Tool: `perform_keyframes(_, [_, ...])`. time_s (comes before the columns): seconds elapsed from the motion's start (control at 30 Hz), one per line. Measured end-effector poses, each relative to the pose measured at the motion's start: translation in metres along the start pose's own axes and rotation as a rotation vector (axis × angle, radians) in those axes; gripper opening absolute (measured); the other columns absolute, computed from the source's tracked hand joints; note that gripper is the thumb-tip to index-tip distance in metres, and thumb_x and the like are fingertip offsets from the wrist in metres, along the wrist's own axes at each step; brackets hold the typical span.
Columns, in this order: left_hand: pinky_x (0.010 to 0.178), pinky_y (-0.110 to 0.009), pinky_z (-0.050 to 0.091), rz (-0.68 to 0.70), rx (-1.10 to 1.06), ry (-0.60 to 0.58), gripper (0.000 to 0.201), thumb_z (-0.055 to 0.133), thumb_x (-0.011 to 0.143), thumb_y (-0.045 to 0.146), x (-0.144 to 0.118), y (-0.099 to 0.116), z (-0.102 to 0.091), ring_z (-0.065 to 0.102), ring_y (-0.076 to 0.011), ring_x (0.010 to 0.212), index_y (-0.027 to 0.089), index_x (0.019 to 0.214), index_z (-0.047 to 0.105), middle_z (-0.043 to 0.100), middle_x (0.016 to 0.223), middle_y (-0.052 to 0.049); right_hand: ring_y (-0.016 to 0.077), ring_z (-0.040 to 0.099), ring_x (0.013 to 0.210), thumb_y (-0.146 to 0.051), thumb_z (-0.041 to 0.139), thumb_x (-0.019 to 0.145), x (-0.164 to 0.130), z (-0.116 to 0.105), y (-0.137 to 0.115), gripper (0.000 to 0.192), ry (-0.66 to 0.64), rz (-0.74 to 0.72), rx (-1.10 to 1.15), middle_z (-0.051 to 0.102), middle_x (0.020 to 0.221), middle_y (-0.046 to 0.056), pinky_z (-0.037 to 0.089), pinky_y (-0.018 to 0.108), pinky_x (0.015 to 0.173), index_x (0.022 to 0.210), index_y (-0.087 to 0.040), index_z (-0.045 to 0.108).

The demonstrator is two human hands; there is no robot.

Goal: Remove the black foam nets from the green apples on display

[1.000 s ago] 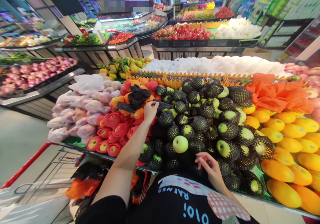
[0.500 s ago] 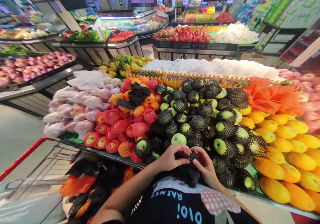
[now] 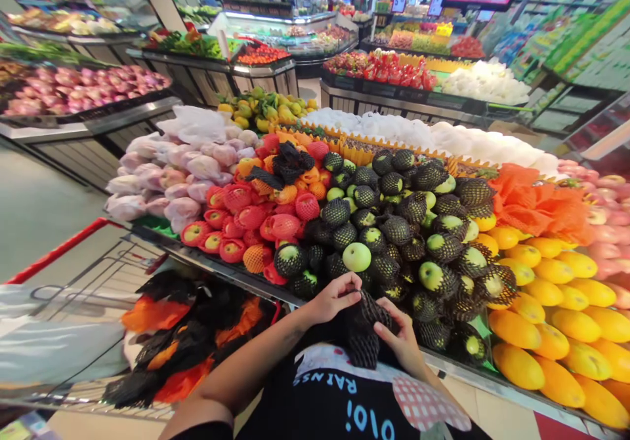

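- Hanging between both hands at the near edge of the display, the black foam net sleeve [image 3: 363, 335] runs its long axis roughly up and down, its lower end drooping toward the person's black shirt [image 3: 339, 400].
- The left hand [image 3: 335, 296] has its fingers curled over the sleeve's upper end, pinching it from the left.
- The right hand [image 3: 401, 338] grips the sleeve's right side, fingers bent and thumb pressed on the mesh; neither palm is spread flat.
- Half a second ago the hands sat a little higher in view and the sleeve looked more bunched; now it hangs longer. A second ago the left arm was stretched far out over the pile.
- Just beyond the hands, a bare green apple [image 3: 357, 256] lies among green apples in black net sleeves [image 3: 394, 230].
- To the left, a cart [image 3: 73, 276] with a red rim holds loose black and orange nets [image 3: 172, 335].
- Red-netted fruit [image 3: 246, 220] lies left of the apples, yellow mangoes [image 3: 546, 309] right.
- Farther back stand more produce stands [image 3: 394, 79].
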State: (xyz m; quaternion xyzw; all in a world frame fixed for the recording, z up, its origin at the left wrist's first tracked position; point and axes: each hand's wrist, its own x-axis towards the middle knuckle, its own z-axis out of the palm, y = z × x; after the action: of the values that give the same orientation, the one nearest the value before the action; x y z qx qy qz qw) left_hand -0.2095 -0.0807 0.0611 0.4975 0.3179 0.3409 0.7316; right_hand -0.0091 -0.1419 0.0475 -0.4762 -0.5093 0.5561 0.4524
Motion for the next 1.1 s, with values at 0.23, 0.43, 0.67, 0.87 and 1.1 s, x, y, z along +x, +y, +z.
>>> perform_keyframes(0.23, [0.065, -0.024, 0.047, -0.264, 0.061, -0.374, 0.046, 0.084, 0.067, 0.051, -0.021, -0.013, -0.013, 0.057, -0.012, 0.067, 0.016, 0.093, 0.069, 0.067, 0.077, 0.001, 0.0133, 0.046, 0.054, -0.052, 0.081, 0.068, 0.015, 0.004, -0.018, 0.041, 0.124, 0.197, 0.314, 0.052, 0.062, -0.004, 0.041, 0.025, 0.053, 0.072, -0.024, 0.051])
perform_keyframes(0.43, [0.069, -0.026, 0.052, -0.077, -0.283, 0.044, 0.048, 0.091, 0.056, 0.046, -0.027, -0.018, -0.021, 0.064, -0.0137, 0.068, 0.014, 0.085, 0.07, 0.071, 0.077, -0.002, 0.0195, 0.061, 0.064, -0.058, 0.078, 0.068, 0.018, 0.035, -0.012, 0.042, -0.086, 0.261, 0.37, 0.065, 0.073, 0.001, 0.05, 0.032, 0.062, 0.086, -0.025, 0.06])
perform_keyframes(0.67, [0.054, -0.018, 0.046, -0.02, -0.542, 0.319, 0.041, 0.09, 0.057, 0.034, -0.005, -0.006, -0.034, 0.06, -0.0085, 0.057, 0.014, 0.085, 0.069, 0.067, 0.07, 0.001, 0.0141, 0.059, 0.062, -0.055, 0.085, 0.06, 0.04, 0.038, -0.004, 0.045, -0.083, 0.243, 0.308, 0.069, 0.077, 0.001, 0.047, 0.025, 0.056, 0.085, -0.022, 0.067])
perform_keyframes(0.87, [0.072, -0.025, 0.053, -0.033, -0.456, 0.5, 0.039, 0.087, 0.061, 0.038, 0.037, -0.013, -0.038, 0.067, -0.0138, 0.071, 0.014, 0.085, 0.068, 0.071, 0.082, -0.002, 0.0135, 0.059, 0.06, -0.054, 0.082, 0.065, 0.1, 0.026, -0.012, 0.041, 0.187, 0.18, 0.157, 0.069, 0.079, 0.001, 0.042, 0.022, 0.049, 0.084, -0.021, 0.065])
perform_keyframes(1.1, [0.062, -0.023, 0.047, -0.056, -0.261, 0.739, 0.021, 0.079, 0.071, 0.029, 0.079, -0.041, -0.056, 0.058, -0.0111, 0.059, 0.017, 0.077, 0.062, 0.062, 0.065, 0.003, 0.018, 0.057, 0.07, -0.056, 0.083, 0.059, 0.136, 0.027, -0.001, 0.044, 0.315, 0.043, -0.062, 0.064, 0.072, -0.002, 0.047, 0.029, 0.064, 0.077, -0.022, 0.061])
